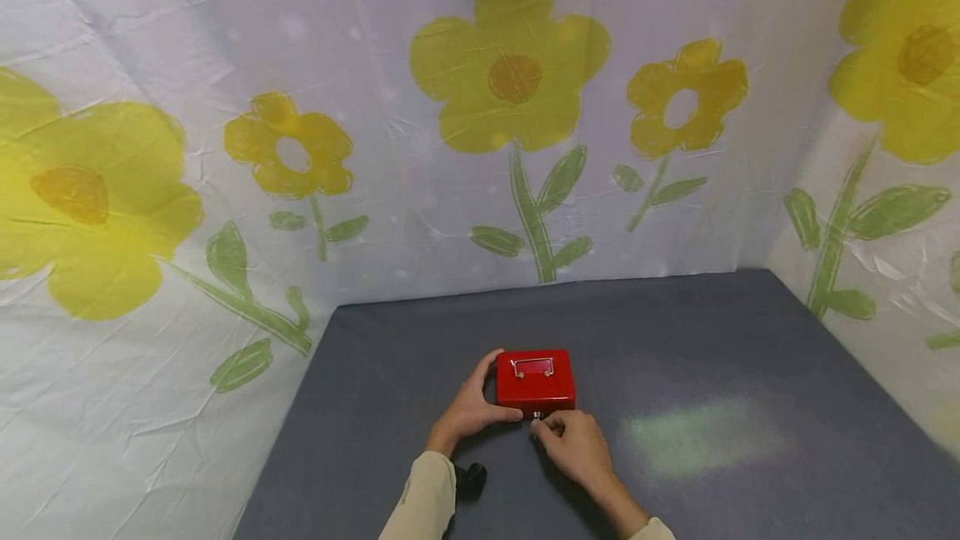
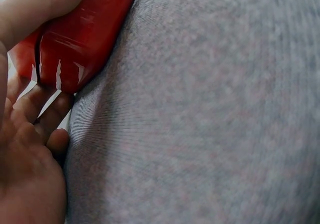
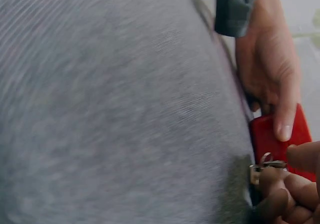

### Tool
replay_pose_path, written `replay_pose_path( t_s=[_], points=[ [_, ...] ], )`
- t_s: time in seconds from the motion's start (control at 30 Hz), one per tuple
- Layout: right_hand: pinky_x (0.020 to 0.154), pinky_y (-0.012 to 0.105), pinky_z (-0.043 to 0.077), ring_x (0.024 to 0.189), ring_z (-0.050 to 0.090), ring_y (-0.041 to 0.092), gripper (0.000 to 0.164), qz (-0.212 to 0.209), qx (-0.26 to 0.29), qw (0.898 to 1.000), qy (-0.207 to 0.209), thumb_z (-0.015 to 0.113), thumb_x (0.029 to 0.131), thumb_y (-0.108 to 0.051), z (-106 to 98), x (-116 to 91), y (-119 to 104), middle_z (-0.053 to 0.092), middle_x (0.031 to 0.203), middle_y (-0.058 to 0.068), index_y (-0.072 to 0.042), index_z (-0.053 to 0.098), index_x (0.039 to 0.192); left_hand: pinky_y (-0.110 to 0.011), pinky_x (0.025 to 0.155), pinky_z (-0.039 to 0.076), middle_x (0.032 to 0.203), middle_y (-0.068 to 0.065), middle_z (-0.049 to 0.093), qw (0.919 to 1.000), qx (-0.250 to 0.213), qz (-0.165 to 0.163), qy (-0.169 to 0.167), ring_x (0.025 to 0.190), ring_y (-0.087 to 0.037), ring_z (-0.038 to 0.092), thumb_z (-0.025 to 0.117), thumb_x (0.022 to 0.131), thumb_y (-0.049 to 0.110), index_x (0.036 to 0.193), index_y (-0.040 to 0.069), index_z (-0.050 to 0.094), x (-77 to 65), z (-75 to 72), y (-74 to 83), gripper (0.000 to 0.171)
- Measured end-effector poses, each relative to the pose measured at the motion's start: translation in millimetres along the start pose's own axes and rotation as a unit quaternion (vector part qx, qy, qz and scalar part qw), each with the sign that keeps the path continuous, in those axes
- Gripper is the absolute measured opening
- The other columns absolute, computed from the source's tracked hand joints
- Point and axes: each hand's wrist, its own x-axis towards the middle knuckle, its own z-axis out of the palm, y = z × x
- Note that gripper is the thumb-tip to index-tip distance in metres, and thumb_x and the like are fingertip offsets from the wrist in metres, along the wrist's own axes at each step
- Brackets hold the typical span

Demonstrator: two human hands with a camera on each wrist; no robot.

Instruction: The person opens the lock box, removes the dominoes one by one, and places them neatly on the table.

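Observation:
A red metal cash box [image 1: 534, 382] with a wire handle [image 1: 534, 367] on its lid sits on the dark grey table, its lid down. My left hand [image 1: 474, 407] holds it by the left side, thumb along the front face and fingers reaching round the side. In the left wrist view the fingers [image 2: 50, 107] lie against the box's glossy end. At the middle of the front face, my right hand [image 1: 576, 444] pinches a small key [image 3: 277, 164] between thumb and forefinger at the lock. A ring [image 3: 267, 157] and a second key [image 3: 254, 174] hang from it.
A black wrist camera [image 1: 471, 480] shows beside the left sleeve [image 1: 424, 494]. The grey cloth-covered table [image 1: 675, 340] stretches around the box. White fabric [image 1: 390, 215] printed with yellow flowers rises behind and at both sides. A light patch falls on the table at right.

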Motion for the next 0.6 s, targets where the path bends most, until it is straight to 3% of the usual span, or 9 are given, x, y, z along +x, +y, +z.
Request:
replay_pose_path(
  t_s=[0.17, 0.4, 0.6],
  points=[
    [0.049, 0.022, 0.039, 0.051, 0.048, 0.005, 0.017, 0.014, 0.049, 0.999, -0.017, 0.07, 0.088, -0.015, -2.6, 0.4, -1.2, 0.063, 0.059, -0.007, -0.012, 0.078, 0.073, -0.066, 0.121, 0.023, 0.163, -0.004, 0.039, 1.0, 0.001, 0.005, -0.001, 0.152, -0.03, 0.033, 0.092, 0.071, 0.029, 0.16, 0.021, 0.03, -1.0, -0.8, 0.6, 0.109],
    [0.042, 0.023, 0.037, 0.043, 0.044, 0.006, 0.019, 0.046, 0.089, 0.994, -0.049, 0.064, 0.087, -0.013, -4.0, 1.9, 2.5, 0.055, 0.052, -0.008, -0.01, 0.076, 0.072, -0.066, 0.121, 0.022, 0.163, -0.003, 0.039, 1.0, 0.002, -0.001, 0.0, 0.152, -0.03, 0.032, 0.092, 0.071, 0.029, 0.16, 0.022, 0.03, -1.8, -0.6, 2.4, 0.109],
    [0.04, 0.024, 0.037, 0.039, 0.042, 0.006, 0.018, 0.067, 0.12, 0.989, -0.063, 0.063, 0.089, -0.013, -4.0, 3.2, 4.1, 0.059, 0.054, -0.005, -0.007, 0.076, 0.077, -0.067, 0.12, 0.023, 0.163, -0.003, 0.039, 1.0, 0.003, -0.001, 0.002, 0.152, -0.03, 0.032, 0.092, 0.071, 0.029, 0.16, 0.022, 0.03, -1.1, 0.0, 1.1, 0.109]
  ],
)
